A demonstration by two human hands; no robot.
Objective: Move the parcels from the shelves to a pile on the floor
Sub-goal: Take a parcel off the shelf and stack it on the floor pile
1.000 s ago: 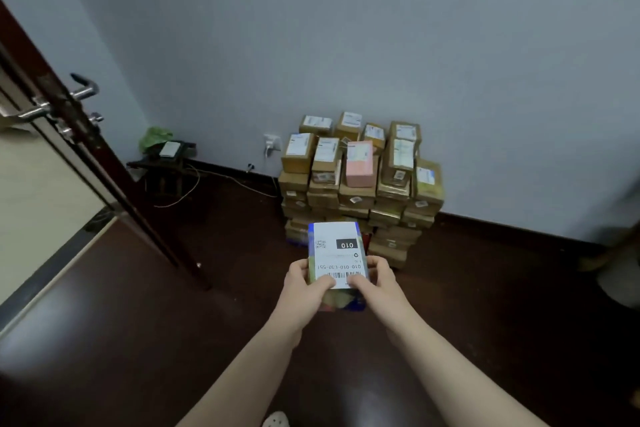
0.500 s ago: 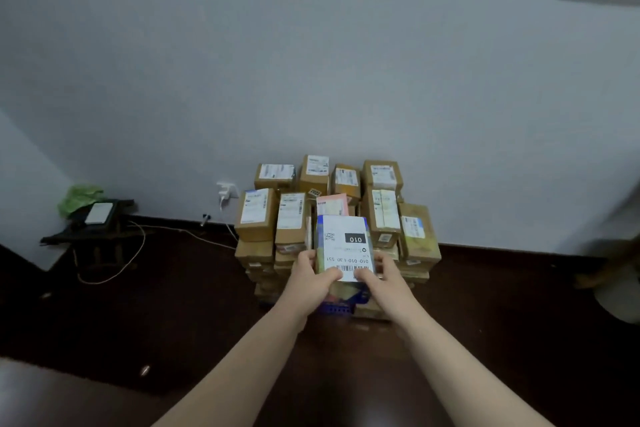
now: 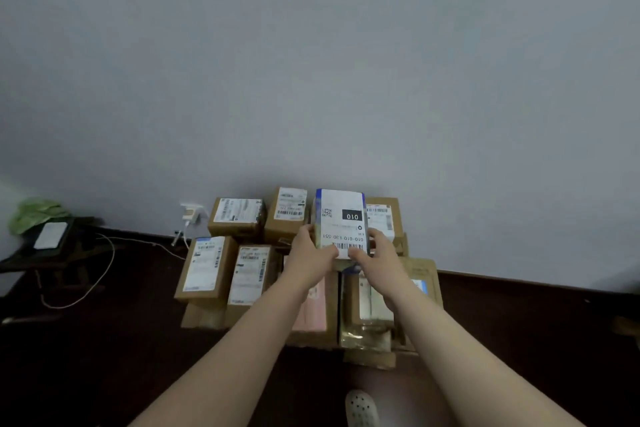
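The left hand and right hand each clasp a near corner of the white-labelled parcel, thumbs on top, probably to steady it over the pile against the wall. Whether it touches the boxes beneath is hidden; forearms cover the pile's middle.

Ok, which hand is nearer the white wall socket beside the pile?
Left. The left hand grips the left edge of the held parcel, the side facing the wall socket. The right hand grips the opposite edge, farther from the socket.
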